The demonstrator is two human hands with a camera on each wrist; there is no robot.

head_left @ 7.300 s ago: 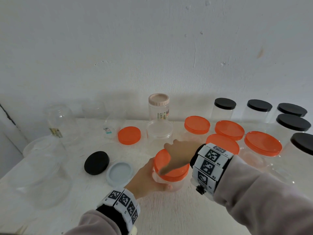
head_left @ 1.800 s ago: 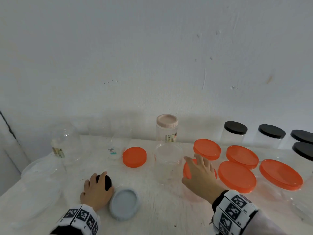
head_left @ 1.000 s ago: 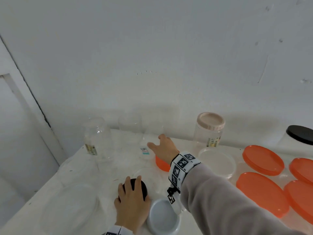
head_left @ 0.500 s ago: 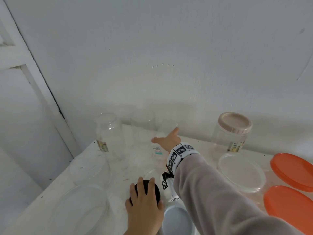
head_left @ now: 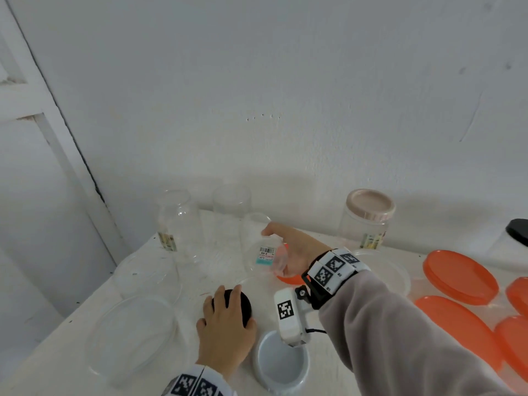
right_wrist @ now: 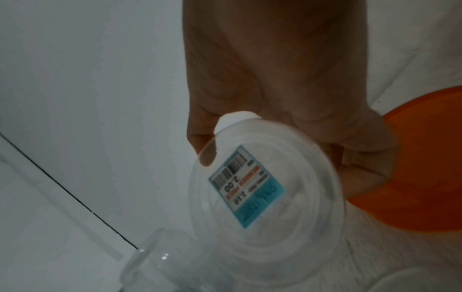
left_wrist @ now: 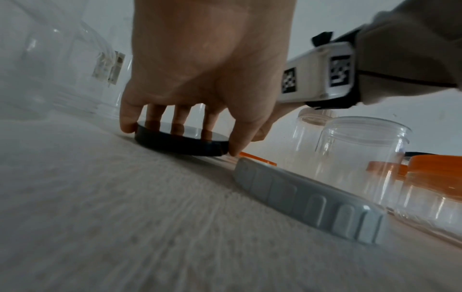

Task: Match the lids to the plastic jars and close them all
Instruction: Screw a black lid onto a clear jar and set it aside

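The small clear jar (head_left: 261, 247) with the price sticker, sitting mid-frame near the back of the tabletop (head_left: 71, 338), is now being taken: half a second ago the right hand (head_left: 294, 250) was only reaching for it, and now its grip is wrapping around the jar's side. The left hand (head_left: 225, 330) is still pinching the black lid (head_left: 243, 305) flat on the tabletop, just left of the grey lid (head_left: 281, 364). Jar and lid are probably being paired next.
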